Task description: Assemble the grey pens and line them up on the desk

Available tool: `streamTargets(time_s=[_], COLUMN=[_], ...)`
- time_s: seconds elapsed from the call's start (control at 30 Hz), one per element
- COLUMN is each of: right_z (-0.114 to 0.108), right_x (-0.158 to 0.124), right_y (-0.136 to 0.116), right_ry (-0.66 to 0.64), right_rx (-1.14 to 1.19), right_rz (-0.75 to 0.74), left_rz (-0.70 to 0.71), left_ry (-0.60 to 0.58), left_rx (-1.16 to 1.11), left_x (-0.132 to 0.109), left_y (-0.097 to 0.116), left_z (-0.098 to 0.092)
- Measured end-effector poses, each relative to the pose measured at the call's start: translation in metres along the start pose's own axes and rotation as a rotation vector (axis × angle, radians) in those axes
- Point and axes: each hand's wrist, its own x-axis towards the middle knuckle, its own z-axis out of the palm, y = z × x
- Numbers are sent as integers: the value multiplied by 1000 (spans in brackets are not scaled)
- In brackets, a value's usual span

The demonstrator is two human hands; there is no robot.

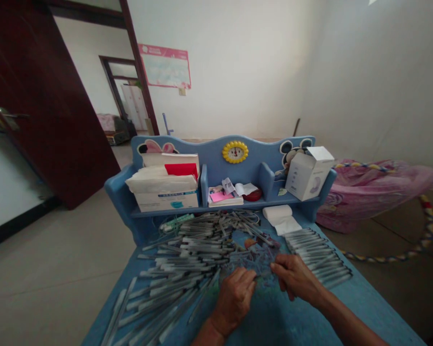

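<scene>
On the blue desk [274, 324], the pen pile [187, 257] spreads across the left and middle, and the pen row [319, 259] lies at the right, its pens roughly side by side. Working well here, I judge, means leaving the bare strip before the hands free and not letting a sleeve or wrist brush the row out of line.

The left hand [236, 295] rests low over the desk beside the pile, fingers curled and bunched; whether it pinches anything I cannot tell. The right hand [294, 274] hangs between pile and row, thumb and fingertips drawn close; what, if anything, lies between them is too small to make out. The two hands are near but apart. Steady wrists and a light fingertip pinch would suit such slim pieces, since a hard squeeze could make them roll or slip. The clear bits [248, 257] sit just beyond the hands; a shallow reach should avoid scattering them.

Counts: one desk; two boxes, the mask box [166, 202] and the white box [305, 175]; one clock [235, 152]; one paper roll [277, 215]; two hands; roughly a dozen pens in the row, overlapping; dozens in the pile, too tangled to count; the bits, likewise uncountable.
</scene>
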Motion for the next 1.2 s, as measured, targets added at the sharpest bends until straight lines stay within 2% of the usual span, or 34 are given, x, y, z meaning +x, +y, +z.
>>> streamTargets(time_s=[0.23,0.47,0.63,0.83,1.13,1.2], right_z=[10,16,15,6,1,0], right_x=[-1,0,-2,1,3,-1], right_y=[8,10,9,12,23,20], right_ry=[8,-11,-2,61,77,138], right_rx=[245,405,479,464,327,212], right_rz=[169,297,313,292,358,309], left_rz=[2,70,81,44,127,118], left_ry=[52,133,137,78,119,117], left_rx=[85,159,204,212,223,215], left_x=[3,2,1,2,4,3], left_y=[4,3,2,-4,-5,-6], left_z=[-3,0,1,2,6,7])
